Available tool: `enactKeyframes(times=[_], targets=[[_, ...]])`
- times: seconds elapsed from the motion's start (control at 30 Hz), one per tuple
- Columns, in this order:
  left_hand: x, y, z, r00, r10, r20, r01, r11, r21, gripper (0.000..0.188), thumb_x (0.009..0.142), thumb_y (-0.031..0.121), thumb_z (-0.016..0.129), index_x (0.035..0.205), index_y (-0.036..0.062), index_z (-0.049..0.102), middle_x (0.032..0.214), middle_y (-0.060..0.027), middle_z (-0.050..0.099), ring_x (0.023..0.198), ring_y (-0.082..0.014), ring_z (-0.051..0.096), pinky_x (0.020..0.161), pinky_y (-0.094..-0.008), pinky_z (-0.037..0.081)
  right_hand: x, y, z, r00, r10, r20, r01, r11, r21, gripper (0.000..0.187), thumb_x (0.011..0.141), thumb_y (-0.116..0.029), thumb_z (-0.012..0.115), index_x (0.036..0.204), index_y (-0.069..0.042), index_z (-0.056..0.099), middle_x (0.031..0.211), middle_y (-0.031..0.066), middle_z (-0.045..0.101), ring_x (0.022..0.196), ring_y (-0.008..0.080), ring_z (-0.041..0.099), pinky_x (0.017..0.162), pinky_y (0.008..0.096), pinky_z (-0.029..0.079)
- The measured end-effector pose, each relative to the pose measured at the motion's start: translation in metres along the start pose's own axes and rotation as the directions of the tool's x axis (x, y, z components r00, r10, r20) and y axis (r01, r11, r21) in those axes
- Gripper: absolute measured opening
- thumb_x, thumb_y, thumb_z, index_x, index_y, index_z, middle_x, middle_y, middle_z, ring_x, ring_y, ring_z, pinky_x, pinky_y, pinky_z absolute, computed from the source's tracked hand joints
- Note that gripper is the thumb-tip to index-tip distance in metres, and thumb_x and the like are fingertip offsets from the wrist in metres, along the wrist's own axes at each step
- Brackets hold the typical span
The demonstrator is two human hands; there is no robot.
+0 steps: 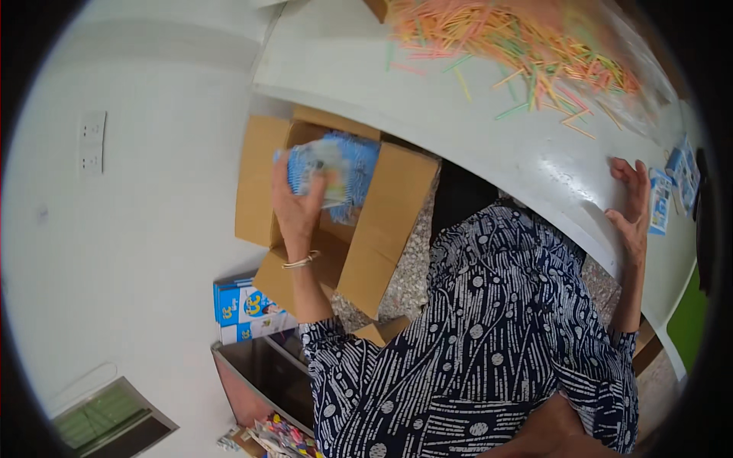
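Over an open cardboard box (pixel 382 221), my left hand (pixel 296 204) grips a small blue-and-white packet (pixel 324 169), its front smeared by motion. Beneath it in the box lie several blue packets (pixel 363 162) with jagged edges, partly hidden by the held one. At the right, my right hand (pixel 632 210) rests at the white table's edge with fingers curved and apart, holding nothing. Beside its fingers a blue-and-white packet (pixel 660 202) lies on the table (pixel 489 145), with another blue packet (pixel 682 172) just beyond.
Thin coloured sticks (pixel 527 57) lie heaped at the table's far side, partly under clear plastic. Left of me stand blue-and-white printed cartons (pixel 248 309) and a dark open bin (pixel 267 374) by the white wall (pixel 153 229). A green surface (pixel 687 313) shows at right.
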State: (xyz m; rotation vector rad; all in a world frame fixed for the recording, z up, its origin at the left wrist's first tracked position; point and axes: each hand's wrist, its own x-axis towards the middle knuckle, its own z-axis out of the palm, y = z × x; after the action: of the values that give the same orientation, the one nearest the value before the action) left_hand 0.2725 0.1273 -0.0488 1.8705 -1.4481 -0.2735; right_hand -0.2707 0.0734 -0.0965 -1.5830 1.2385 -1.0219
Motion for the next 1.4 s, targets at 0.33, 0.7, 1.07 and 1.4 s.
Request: enactKeyframes(times=[0.33,0.7,1.07,1.4], targets=[[-0.140,-0.210,0.013,0.927,-0.262,0.267,0.183,0.941,0.285,0.063,0.065,0.022,0.076,0.120,0.0064,0.052,0.102,-0.0224,0.060,0.085,-0.0416,0.059,0.074,-0.0442,0.048,0.003,0.018,-0.007,0.998,-0.043,0.046,0.053,0.967,-0.248,0.085,0.076,-0.027,0.068,0.144,-0.006,0.022,0.137,0.0195,0.042,0.125,0.0274,0.040,0.107,0.0396,0.025],[-0.167,-0.275,0.092,0.921,-0.183,0.343,0.113,0.970,0.214,0.068,0.071,0.021,0.072,0.130,0.0097,0.039,0.113,-0.0267,0.049,0.098,-0.0464,0.051,0.079,-0.0498,0.045,0.009,0.008,0.009,0.996,-0.081,-0.031,0.063,0.921,-0.385,0.080,0.074,-0.015,0.066,0.143,-0.005,0.025,0.132,0.0166,0.046,0.120,0.0262,0.043,0.105,0.0383,0.028],[-0.206,-0.398,0.101,0.961,-0.204,0.188,0.084,0.860,0.504,0.054,0.091,0.036,0.053,0.137,0.0121,0.041,0.132,-0.0268,0.042,0.113,-0.0406,0.048,0.093,-0.0426,0.044,0.014,-0.019,0.031,0.994,-0.009,-0.112,-0.036,0.920,-0.390,0.076,0.074,-0.025,0.072,0.136,-0.003,0.034,0.123,0.0130,0.050,0.112,0.0248,0.049,0.100,0.0370,0.037],[-0.054,-0.162,0.054,0.926,-0.137,0.352,-0.122,0.773,0.623,0.043,0.090,0.025,0.056,0.123,-0.0002,0.047,0.131,-0.0257,0.042,0.106,-0.0397,0.049,0.088,-0.0470,0.043,-0.033,0.005,-0.062,0.555,-0.223,-0.801,-0.458,0.722,-0.518,0.039,0.081,-0.027,0.067,0.109,-0.001,0.057,0.113,0.0153,0.052,0.102,0.0284,0.051,0.089,0.0370,0.043]])
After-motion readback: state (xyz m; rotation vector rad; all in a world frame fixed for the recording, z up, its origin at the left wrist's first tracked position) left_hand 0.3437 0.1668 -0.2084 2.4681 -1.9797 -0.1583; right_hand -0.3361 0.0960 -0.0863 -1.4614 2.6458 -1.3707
